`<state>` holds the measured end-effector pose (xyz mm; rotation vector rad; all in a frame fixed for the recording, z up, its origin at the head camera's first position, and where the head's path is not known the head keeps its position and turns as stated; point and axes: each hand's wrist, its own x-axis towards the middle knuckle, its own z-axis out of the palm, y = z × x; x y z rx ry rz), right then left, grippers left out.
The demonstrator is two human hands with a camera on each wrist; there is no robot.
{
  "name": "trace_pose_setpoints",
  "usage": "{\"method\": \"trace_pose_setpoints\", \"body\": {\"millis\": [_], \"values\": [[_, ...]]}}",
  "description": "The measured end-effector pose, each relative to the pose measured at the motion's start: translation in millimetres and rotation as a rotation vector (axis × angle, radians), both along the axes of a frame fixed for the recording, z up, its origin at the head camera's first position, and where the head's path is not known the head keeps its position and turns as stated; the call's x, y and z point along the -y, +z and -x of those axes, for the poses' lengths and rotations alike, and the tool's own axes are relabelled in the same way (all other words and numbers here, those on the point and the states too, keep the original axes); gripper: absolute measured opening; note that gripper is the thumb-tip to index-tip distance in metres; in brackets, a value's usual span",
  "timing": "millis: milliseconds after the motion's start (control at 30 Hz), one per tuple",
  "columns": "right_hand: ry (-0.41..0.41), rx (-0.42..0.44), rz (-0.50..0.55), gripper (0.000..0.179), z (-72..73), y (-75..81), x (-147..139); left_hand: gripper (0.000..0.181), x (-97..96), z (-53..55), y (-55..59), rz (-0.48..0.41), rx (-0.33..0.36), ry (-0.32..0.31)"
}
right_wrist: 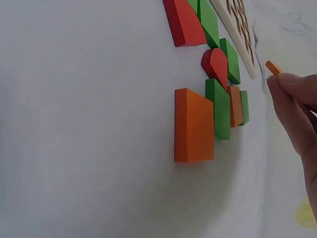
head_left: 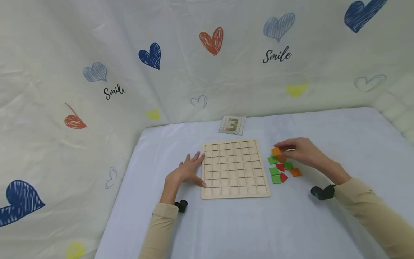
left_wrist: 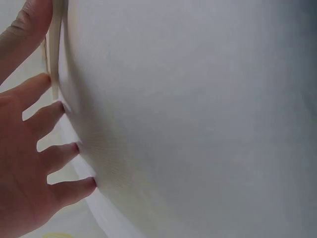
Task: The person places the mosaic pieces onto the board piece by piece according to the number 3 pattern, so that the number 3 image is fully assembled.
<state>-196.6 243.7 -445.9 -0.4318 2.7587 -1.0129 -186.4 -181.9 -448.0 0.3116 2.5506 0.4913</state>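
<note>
A square wooden grid board (head_left: 235, 169) lies on the table, its cells bare. My left hand (head_left: 187, 171) rests at the board's left edge with fingers spread; in the left wrist view its thumb and index finger touch that edge. To the right of the board my right hand (head_left: 299, 150) pinches an orange square tile (right_wrist: 273, 67) between thumb and fingertips, lifted above the other pieces. Below it lie loose tiles: green squares (head_left: 274, 171), red rounded pieces (head_left: 283, 177) and orange squares (right_wrist: 194, 126).
Behind the board lies a small pattern card (head_left: 232, 125) with a coloured figure on a grid. A white cloth (head_left: 233, 226) covers the table. A curtain printed with hearts (head_left: 211, 40) hangs behind and at the left.
</note>
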Motion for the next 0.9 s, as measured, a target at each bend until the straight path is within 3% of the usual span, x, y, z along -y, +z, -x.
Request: {"method": "trace_pose_setpoints", "body": {"millis": [167, 400, 900], "values": [[-0.015, -0.006, 0.022, 0.034, 4.6, -1.1, 10.7, 0.122, 2.0, -1.1, 1.3, -0.002, 0.006, 0.019], [-0.040, 0.063, 0.058, 0.033, 10.5, -5.2, 21.7, 0.121, 4.2, -0.3, 1.8, -0.020, 0.001, 0.022], [0.010, 0.023, 0.094, 0.034, 24.2, -11.2, 52.9, 0.123, 3.1, -1.2, 1.8, -0.058, -0.001, 0.036]]}}
